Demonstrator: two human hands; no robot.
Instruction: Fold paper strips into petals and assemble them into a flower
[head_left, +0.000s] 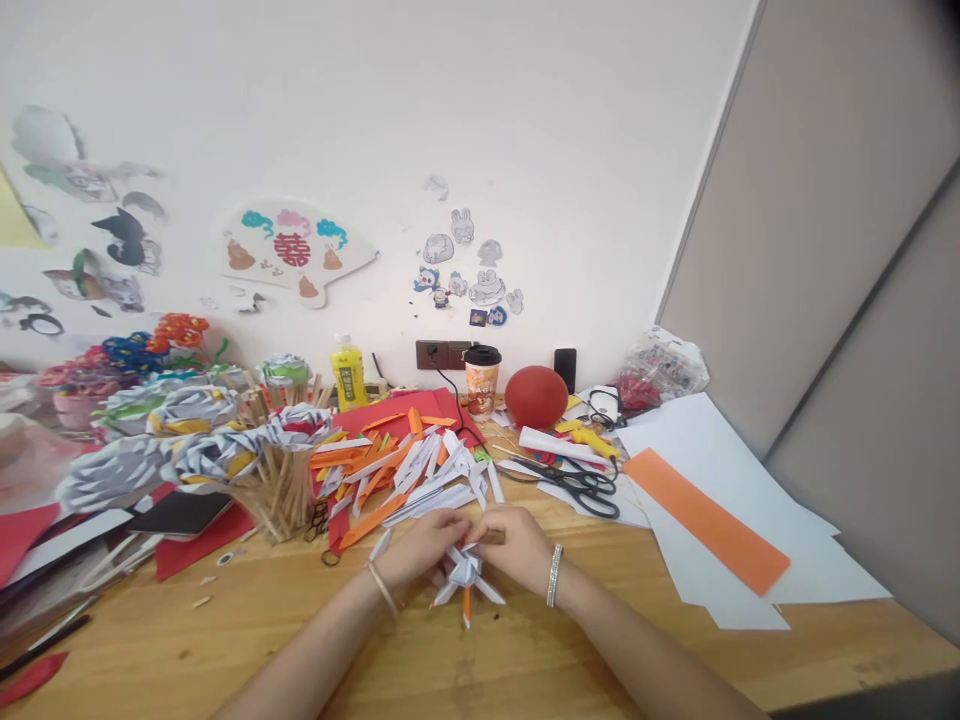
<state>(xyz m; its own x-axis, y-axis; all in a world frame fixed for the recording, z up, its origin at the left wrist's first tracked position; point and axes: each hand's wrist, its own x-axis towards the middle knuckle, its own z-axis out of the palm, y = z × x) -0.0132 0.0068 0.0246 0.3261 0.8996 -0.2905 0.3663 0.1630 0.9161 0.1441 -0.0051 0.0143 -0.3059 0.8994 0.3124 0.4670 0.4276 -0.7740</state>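
Note:
A folded-paper flower, white with one orange-edged strip, sits low over the table between my two hands, its pointed petals spreading outward. My left hand grips the flower's left and upper side with bent fingers. My right hand is closed at the flower's upper right edge, and a short piece of wooden stick shows in its fingers. Exactly what the fingertips pinch is partly hidden. Just beyond the hands lies a pile of folded paper strips in white, orange and yellow.
Black scissors and a yellow glue gun lie right of the pile. Further right are white paper sheets and an orange strip. Paper flowers and wooden sticks stand left. A drink bottle, cup and red balloon stand behind.

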